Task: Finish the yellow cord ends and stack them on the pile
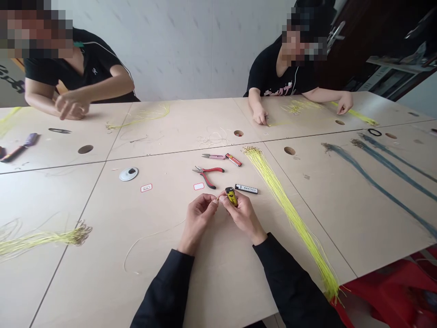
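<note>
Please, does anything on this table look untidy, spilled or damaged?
No spill or damage stands out. Pale threads lie loosely tangled near a round hole, untidy compared with the gathered yellow bundle beside the right hand. That bundle's near end seems to overhang the table edge.

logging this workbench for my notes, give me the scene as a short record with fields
Left hand: pinches a tiny piece, too small to identify
Right hand: holds a yellow lighter, fingertips close to the left hand's
Pale cord: curves over the table, left of the left hand
Beyond hands: red-handled pliers, pink snips
Right of hands: yellow cord bundle
Across table: co-worker at left, co-worker at right
</note>
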The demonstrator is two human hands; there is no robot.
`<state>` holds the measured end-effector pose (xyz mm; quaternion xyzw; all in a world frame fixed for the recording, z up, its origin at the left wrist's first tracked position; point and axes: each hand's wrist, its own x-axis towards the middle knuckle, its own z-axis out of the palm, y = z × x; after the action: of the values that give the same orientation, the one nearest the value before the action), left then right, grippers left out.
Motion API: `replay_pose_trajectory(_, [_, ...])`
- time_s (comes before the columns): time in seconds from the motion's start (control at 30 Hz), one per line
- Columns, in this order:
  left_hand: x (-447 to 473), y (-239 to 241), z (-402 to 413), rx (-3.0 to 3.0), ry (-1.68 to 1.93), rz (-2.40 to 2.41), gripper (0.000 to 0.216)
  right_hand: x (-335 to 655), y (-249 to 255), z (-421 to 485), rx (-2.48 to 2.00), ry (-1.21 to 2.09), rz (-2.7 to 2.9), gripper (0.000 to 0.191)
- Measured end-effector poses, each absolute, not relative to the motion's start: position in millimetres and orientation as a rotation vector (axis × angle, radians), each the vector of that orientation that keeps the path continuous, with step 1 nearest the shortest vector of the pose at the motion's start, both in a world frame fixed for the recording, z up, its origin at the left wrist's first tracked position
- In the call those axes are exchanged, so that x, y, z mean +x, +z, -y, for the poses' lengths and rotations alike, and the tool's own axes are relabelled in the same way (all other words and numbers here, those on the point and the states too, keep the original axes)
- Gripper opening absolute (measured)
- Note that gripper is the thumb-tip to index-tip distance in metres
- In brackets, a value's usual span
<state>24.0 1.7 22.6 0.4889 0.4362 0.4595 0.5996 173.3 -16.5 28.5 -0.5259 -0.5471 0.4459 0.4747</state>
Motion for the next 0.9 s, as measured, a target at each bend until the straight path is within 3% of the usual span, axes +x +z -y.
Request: replay_pose_trajectory(0.9, [27, 13, -4, 1.182, 1.074, -1.098, 0.033, 173, 27, 16, -1.388, 0.996, 1.333, 0.029])
